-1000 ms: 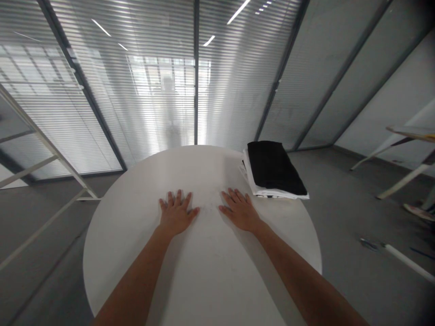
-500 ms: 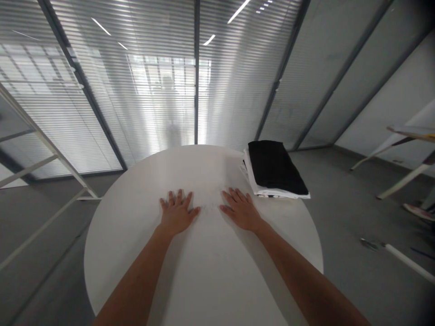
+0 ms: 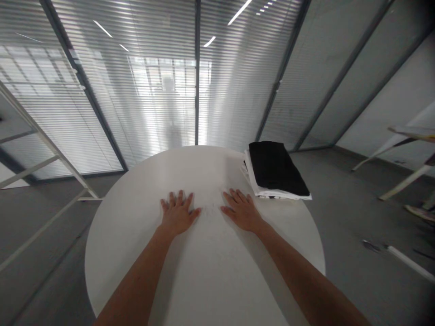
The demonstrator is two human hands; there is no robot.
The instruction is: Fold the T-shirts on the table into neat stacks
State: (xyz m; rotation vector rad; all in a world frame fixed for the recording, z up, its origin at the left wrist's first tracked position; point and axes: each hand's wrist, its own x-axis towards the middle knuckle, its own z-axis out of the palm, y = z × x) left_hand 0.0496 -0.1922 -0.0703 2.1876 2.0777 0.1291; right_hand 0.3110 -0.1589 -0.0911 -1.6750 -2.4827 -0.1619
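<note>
Both of my hands lie palm down on a round white table. My left hand is flat with its fingers spread, left of the table's middle, and holds nothing. To the right of it, my right hand rests flat too, fingers apart and nothing in them. Close beyond my right hand, at the table's right rear edge, sits a stack of folded cloth. Its top piece is black, with white layers showing underneath. Neither hand visibly holds the stack.
Behind the table stands a glass partition with blinds. A white metal frame is on the left. At the right are a table with pale legs, a white pole on the grey floor, and part of a person's shoe.
My hands keep the same flat pose on the table. The whole view has shifted very slightly; the cloth stack stays where it was.
</note>
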